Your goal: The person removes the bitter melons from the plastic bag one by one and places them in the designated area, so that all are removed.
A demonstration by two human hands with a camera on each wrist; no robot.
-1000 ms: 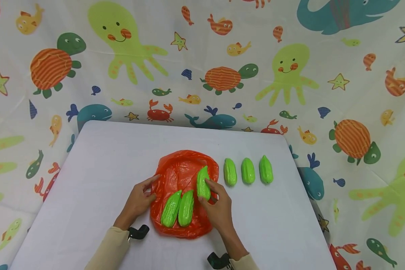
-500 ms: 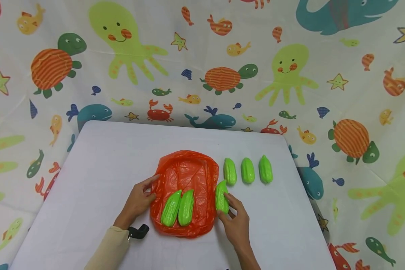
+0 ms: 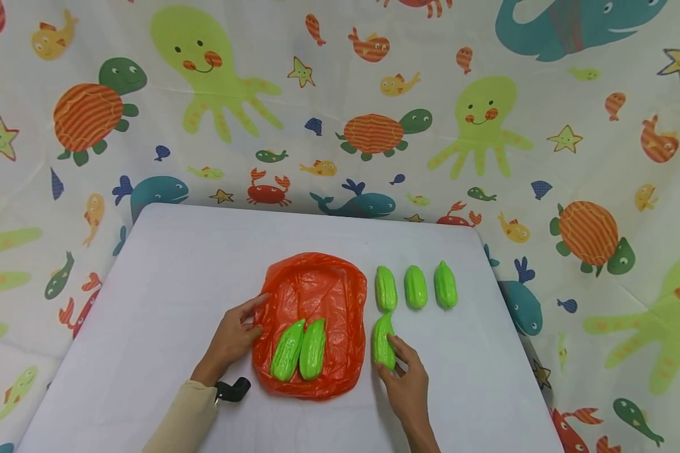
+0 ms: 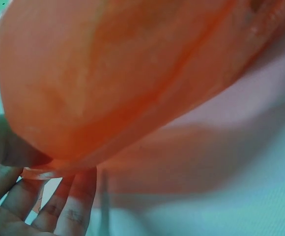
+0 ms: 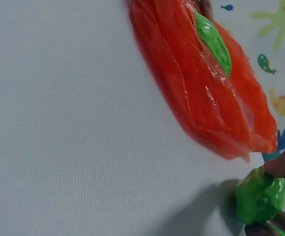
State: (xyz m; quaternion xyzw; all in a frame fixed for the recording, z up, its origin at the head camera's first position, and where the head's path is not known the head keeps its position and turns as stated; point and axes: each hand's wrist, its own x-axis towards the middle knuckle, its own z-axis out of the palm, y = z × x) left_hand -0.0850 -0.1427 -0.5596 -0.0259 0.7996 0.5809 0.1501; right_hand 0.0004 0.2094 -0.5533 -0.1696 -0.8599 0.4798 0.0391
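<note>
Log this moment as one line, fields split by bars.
left hand: pinches red bag by rim | right hand: holds green vegetable beside bag | in bag: two vegetables | on table: three vegetables in a row

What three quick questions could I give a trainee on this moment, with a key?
1. How many ridged green vegetables lie inside the red plastic bag?
2. True or false: the left hand grips the edge of the red plastic bag.
3. In the head view, where is the held vegetable in the right hand? a) over the bag; b) right of the bag; c) left of the bag.
Key: 1. Two. 2. True. 3. b.
</note>
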